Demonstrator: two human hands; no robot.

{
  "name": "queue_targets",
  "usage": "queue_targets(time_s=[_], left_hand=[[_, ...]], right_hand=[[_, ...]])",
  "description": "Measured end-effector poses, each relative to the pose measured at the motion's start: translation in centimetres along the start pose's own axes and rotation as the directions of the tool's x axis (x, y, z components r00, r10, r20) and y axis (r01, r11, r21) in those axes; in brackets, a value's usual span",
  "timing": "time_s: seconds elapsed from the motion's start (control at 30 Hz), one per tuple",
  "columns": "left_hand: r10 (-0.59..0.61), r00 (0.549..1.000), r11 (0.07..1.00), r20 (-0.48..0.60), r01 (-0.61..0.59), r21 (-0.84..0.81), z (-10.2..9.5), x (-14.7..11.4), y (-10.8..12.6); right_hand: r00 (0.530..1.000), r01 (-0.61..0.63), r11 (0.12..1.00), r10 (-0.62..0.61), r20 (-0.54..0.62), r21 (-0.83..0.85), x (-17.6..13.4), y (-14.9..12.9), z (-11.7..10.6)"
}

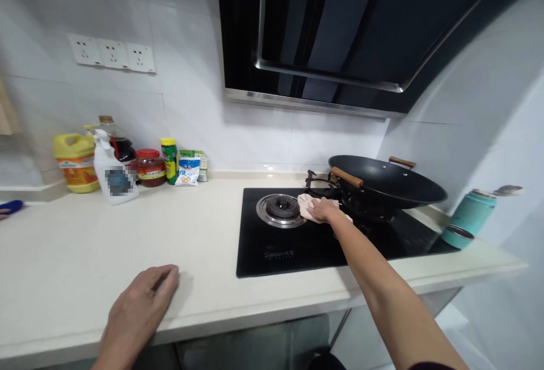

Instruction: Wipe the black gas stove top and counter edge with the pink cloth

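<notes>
My right hand [322,209] presses a pale pink cloth [306,209] against the black glass cooktop [259,254], just right of the round left burner [282,209]. The cloth sticks out on both sides of the hand. A large black wok [391,183] with wooden handles sits over the right burner, close to that hand. Near the counter's front edge, left of the cooktop, my left hand [142,297] rests with its fingers curled in and the thumb close against them. Nothing shows in it.
A white spray bottle [113,174], a yellow jug [76,166], a red-lidded jar [149,169] and several seasoning packs line the wall on the pale counter [85,251]. Teal containers [471,211] stand at the right end. A dark range hood [323,30] hangs above the cooktop.
</notes>
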State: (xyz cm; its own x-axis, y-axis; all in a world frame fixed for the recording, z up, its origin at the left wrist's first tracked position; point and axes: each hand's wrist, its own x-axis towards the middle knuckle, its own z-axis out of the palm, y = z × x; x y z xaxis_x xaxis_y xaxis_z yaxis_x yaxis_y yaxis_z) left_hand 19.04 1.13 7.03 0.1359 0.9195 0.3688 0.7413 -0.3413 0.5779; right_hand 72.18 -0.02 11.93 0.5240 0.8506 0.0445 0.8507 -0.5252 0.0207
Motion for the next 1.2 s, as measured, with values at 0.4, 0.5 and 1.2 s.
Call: queue_targets(time_s=[0.4,0.5,1.2], left_hand=[[0.076,0.996,0.982,0.053,-0.084,0.171,-0.6,0.3,1.3],[0.084,0.995,0.978,0.058,-0.093,0.185,-0.6,0.5,1.0],[-0.009,0.993,0.974,0.122,-0.019,0.227,-0.7,0.5,1.6]], right_hand=[[0.962,0.197,0.980,-0.192,-0.196,0.007,-11.7,-3.9,-0.2],[0.924,0.280,0.960,-0.262,-0.279,0.028,-14.4,-5.4,0.1],[0.909,-0.141,0.960,0.223,-0.352,0.243,-20.2,10.1,5.3]])
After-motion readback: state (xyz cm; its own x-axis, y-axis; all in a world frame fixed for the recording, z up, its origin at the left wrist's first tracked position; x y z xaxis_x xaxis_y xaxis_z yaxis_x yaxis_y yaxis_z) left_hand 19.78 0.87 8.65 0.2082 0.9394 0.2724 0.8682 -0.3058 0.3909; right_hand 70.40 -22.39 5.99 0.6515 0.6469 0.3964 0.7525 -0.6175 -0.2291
